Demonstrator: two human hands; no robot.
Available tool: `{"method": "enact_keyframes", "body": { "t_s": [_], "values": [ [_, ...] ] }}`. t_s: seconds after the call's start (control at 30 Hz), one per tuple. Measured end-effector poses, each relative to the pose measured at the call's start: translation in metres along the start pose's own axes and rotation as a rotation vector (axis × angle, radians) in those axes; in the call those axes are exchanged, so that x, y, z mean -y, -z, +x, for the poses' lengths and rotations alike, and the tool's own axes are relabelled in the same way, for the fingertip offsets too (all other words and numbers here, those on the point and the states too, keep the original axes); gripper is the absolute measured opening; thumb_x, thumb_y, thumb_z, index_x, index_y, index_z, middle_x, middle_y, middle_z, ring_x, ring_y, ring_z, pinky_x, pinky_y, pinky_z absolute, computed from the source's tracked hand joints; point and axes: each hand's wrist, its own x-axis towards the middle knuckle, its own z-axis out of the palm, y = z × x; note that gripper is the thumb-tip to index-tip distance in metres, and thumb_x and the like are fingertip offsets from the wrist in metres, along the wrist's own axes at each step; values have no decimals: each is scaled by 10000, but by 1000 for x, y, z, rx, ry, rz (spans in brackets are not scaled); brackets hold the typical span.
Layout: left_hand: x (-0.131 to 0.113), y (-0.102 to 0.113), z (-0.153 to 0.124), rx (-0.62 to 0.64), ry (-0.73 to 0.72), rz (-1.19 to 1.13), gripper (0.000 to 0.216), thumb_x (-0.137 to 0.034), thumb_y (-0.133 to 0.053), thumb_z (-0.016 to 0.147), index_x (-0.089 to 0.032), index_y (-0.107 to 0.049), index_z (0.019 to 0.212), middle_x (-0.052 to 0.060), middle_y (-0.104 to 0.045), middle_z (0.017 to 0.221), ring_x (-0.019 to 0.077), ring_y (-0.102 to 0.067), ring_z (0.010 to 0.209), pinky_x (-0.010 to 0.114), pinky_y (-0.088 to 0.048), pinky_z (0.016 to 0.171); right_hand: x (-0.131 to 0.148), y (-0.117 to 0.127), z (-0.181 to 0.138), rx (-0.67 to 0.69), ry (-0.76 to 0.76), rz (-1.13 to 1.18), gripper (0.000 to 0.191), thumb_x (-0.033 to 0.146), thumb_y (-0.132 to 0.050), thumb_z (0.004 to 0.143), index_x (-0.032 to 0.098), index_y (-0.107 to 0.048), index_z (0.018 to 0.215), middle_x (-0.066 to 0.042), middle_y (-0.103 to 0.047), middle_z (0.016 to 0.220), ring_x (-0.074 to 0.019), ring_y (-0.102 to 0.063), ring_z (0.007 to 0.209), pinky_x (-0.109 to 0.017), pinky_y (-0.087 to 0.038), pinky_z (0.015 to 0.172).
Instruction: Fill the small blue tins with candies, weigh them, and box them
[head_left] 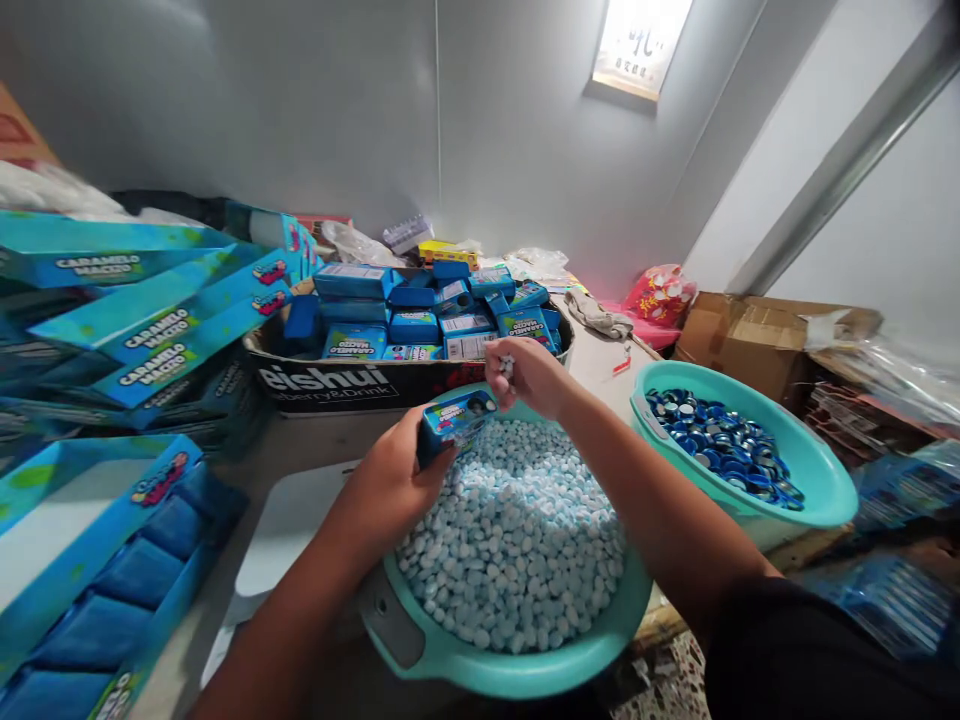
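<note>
My left hand (397, 475) grips a small blue candy tin (454, 420), tilted, with a dark round opening at its right end. Just above that opening, my right hand (529, 375) is closed around a few pale candies (507, 366). Both hands are over the near-left part of a turquoise basin (525, 680) heaped with white and light blue candies (517, 560). Behind them stands a black carton (330, 388) full of similar blue packs (412, 328). My right fingers are partly hidden from view.
A second turquoise basin (832, 490) on the right holds blue and silver lids (720, 440). Stacked blue display boxes (142, 330) rise at the left, above an open tray (97, 570) of blue packs. A cloth (598, 315) and cardboard box (750, 340) lie farther back.
</note>
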Motion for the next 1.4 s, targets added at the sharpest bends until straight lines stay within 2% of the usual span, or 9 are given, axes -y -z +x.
{"method": "enact_keyframes", "body": {
  "t_s": [0.17, 0.4, 0.57, 0.67, 0.87, 1.03, 1.17, 1.3, 1.4],
  "values": [
    [-1, 1, -2, -57, 50, -71, 516, -441, -600, 856, -187, -533, 1300, 86, -690, 1091, 246, -659, 877, 358, -516, 769, 4, 10, -9, 119, -174, -532, 264, 332, -603, 874, 194, -509, 670, 6, -585, 516, -135, -538, 381, -208, -432, 362],
    [-4, 0, -1, -65, 85, -110, 477, -411, -604, 857, -187, -550, 1274, 101, -692, 1123, 267, -669, 933, 395, -526, 818, 4, 15, -11, 283, -108, -661, 318, 437, -632, 917, 174, -597, 742, -40, -689, 741, -172, -655, 706, -239, -477, 599],
    [-5, 2, -4, -25, -3, -84, 445, -347, -580, 876, -189, -540, 1290, 114, -668, 1190, 286, -645, 1063, 401, -510, 896, 5, 14, -13, 211, -121, -825, 423, 547, -656, 887, 173, -623, 695, 12, -583, 647, -117, -493, 556, -227, -303, 476],
    [-5, 2, -7, -35, -70, -97, 430, -308, -587, 876, -190, -554, 1288, 109, -667, 1207, 277, -637, 1095, 381, -503, 925, 0, 8, -10, 175, -169, -751, 495, 637, -691, 842, 169, -600, 706, 4, -599, 667, -130, -544, 586, -221, -339, 483],
    [-1, 3, -8, -237, -37, -269, 414, -287, -650, 860, -218, -567, 1260, 64, -684, 1187, 229, -647, 1081, 349, -502, 949, -3, -4, -7, 96, -219, -352, 610, 765, -685, 774, 167, -626, 878, -67, -676, 838, -199, -679, 759, -273, -535, 665],
    [-4, 5, -11, -181, -92, -307, 411, -282, -655, 856, -200, -591, 1254, 94, -680, 1209, 254, -638, 1116, 379, -502, 992, -13, -13, -7, 47, -342, -319, 515, 629, -767, 798, 190, -633, 1032, -72, -700, 908, -193, -673, 749, -265, -547, 643],
    [-5, 2, -12, -185, -96, -334, 406, -259, -658, 839, -200, -613, 1238, 100, -687, 1205, 261, -646, 1092, 392, -518, 980, -31, -21, -5, 83, -415, -164, 455, 635, -630, 907, 194, -646, 1019, -93, -703, 957, -185, -649, 726, -273, -556, 641],
    [1, 8, -10, -316, -48, -368, 440, -269, -677, 804, -205, -573, 1227, 92, -691, 1172, 240, -660, 1052, 363, -527, 943, -43, -26, -1, 96, -323, -76, 554, 738, -556, 893, 207, -628, 1035, -106, -669, 1033, -216, -650, 813, -310, -562, 688],
    [11, 29, -13, -471, 57, -422, 478, -280, -678, 754, -199, -508, 1193, 72, -688, 1095, 217, -666, 980, 344, -532, 909, -46, -28, -2, 121, -205, -204, 608, 783, -526, 869, 214, -600, 1070, -102, -618, 1108, -243, -637, 898, -344, -543, 731]
  ]
}}
